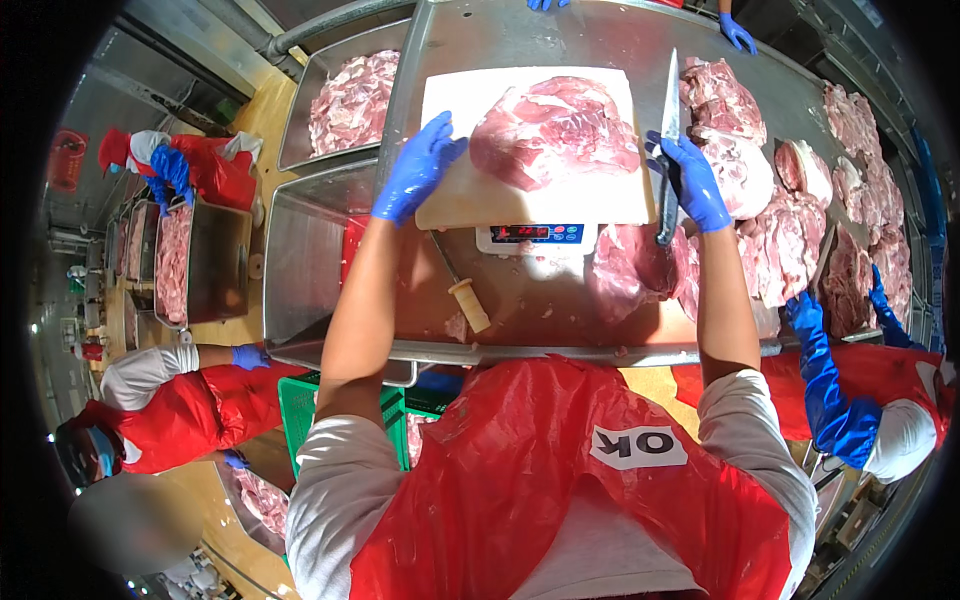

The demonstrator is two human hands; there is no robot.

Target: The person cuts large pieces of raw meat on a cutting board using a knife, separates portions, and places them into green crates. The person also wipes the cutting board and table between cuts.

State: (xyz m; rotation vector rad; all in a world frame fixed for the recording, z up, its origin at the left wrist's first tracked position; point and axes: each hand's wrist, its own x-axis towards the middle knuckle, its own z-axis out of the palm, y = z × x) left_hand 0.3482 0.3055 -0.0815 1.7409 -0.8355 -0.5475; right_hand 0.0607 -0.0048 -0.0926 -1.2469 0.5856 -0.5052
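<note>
A large slab of raw pink meat (557, 133) lies on a white cutting board (560, 205), which sits on a digital scale (540, 238). My left hand (418, 172), in a blue glove, rests at the board's left edge with its fingers stretched toward the meat, apart from it. Beyond the board's right edge, my right hand (694, 182), gloved alike, is closed round the black handle of a knife. The long knife blade (671, 95) points away from me. Below the scale, a thin rod with a cream handle (469, 306) lies on the metal table (560, 325).
More meat (770, 215) covers the table's right side, where a co-worker's blue-gloved hands (803, 312) work. Metal bins (320, 240) stand left, one holding meat pieces (352, 105). A green crate (298, 405) is below the table edge. Other gloved hands (737, 33) show at the far side.
</note>
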